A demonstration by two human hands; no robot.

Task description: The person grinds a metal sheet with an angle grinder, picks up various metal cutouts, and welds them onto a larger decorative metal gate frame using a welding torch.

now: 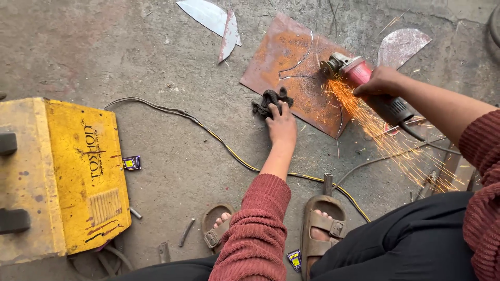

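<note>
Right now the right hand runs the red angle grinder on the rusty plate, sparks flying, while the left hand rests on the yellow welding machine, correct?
Not quite. The head view shows the left hand pressing a dark rag at the rusty plate edge, away from the yellow welding machine. The right hand does run the red angle grinder, sparks flying.

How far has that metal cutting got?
Some looks done: curved offcuts lie on the floor, and curved cuts already cross the rusty sheet. In hand: the right hand runs the grinder, throwing sparks, while the left hand presses a dark clamp at the sheet's edge. The current cut looks unfinished.
</note>
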